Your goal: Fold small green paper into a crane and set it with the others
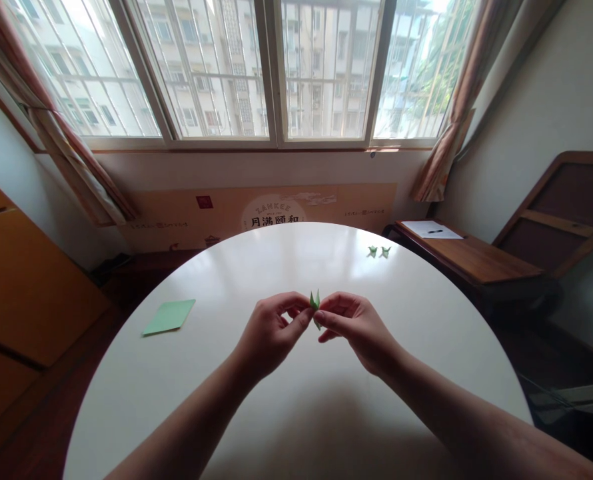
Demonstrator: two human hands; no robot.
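A small piece of folded green paper [315, 300] with two upright points is pinched between my hands above the middle of the table. My left hand [279, 327] grips its left side between thumb and forefinger. From the right, my right hand [351, 323] pinches it the same way, its lower fingers curled beneath. The fingertips hide part of the paper's middle, and a tip of it shows below them. Two finished-looking green paper cranes, a left one [372, 251] and a right one [386, 252], stand side by side toward the table's far right.
A stack of square green paper [169, 317] lies on the left of the round white table [256, 267]. Beyond the right edge, a wooden side table [476, 257] holds a white sheet [429, 229] and a pen [435, 231]. A barred window [321, 73] is ahead.
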